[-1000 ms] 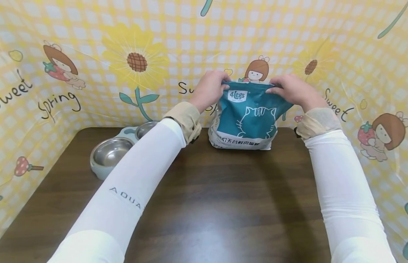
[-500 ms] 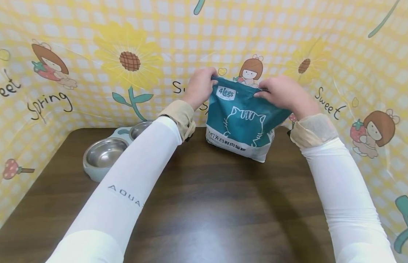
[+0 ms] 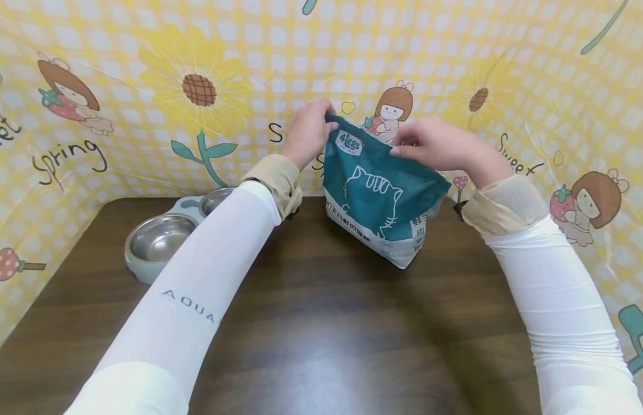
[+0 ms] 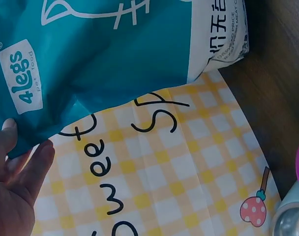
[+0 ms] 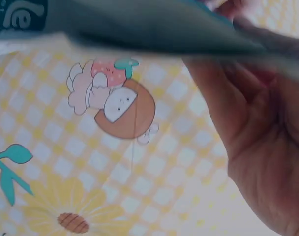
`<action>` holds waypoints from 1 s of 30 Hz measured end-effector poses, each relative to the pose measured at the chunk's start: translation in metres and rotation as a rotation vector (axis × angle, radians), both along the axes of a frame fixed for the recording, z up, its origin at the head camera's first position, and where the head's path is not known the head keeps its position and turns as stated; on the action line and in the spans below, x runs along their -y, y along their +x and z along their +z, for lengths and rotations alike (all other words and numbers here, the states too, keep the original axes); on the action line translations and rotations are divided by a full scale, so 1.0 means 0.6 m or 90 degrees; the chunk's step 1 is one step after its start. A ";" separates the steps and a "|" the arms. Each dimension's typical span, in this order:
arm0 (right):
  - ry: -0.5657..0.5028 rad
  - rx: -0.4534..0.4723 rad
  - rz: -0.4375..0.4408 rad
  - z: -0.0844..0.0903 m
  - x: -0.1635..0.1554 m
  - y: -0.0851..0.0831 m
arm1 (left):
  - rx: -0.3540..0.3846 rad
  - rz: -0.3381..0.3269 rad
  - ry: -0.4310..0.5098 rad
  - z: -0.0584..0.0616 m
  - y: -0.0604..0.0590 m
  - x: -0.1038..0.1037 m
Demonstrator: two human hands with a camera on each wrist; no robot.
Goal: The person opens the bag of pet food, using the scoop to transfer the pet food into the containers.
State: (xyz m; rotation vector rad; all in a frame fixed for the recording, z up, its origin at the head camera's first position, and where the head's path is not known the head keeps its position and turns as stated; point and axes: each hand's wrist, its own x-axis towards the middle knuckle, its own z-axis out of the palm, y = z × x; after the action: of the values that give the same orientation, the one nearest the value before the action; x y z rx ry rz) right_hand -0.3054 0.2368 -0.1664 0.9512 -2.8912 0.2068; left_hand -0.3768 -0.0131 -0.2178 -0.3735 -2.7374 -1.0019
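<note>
Both left hand [image 3: 306,134] and right hand [image 3: 442,145] pinch the teal bag's [image 3: 375,184] top edge; tabletop [image 3: 363,323] spreads in front.

The double bowl [image 3: 141,270] is placed at the left rear of the counter [image 3: 352,323], partly hidden behind the left sleeve [image 3: 202,288]. The bag [image 3: 375,187] is held well to its right, between the left hand [image 3: 307,132] and right hand [image 3: 443,144]. Cloth [image 3: 301,57] is hung behind both.

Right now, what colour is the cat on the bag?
White lines form the cat, on the teal part of the bag; best seen in the head view.
</note>
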 end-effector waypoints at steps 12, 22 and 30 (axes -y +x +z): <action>0.001 0.057 -0.046 0.003 -0.038 0.010 | -0.062 0.077 -0.081 -0.007 0.055 -0.046; 0.030 0.087 -0.097 0.013 -0.028 0.003 | 0.464 -0.004 -0.007 -0.027 0.069 -0.071; 0.036 0.065 -0.074 0.007 -0.027 0.002 | 0.457 -0.091 0.078 -0.110 0.052 -0.086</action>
State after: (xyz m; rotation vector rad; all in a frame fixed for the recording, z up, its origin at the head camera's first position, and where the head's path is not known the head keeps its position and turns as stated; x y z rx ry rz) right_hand -0.3044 0.2529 -0.1624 0.8001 -3.0500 0.1704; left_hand -0.3457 0.0384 -0.2836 -0.2151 -3.2683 -1.5880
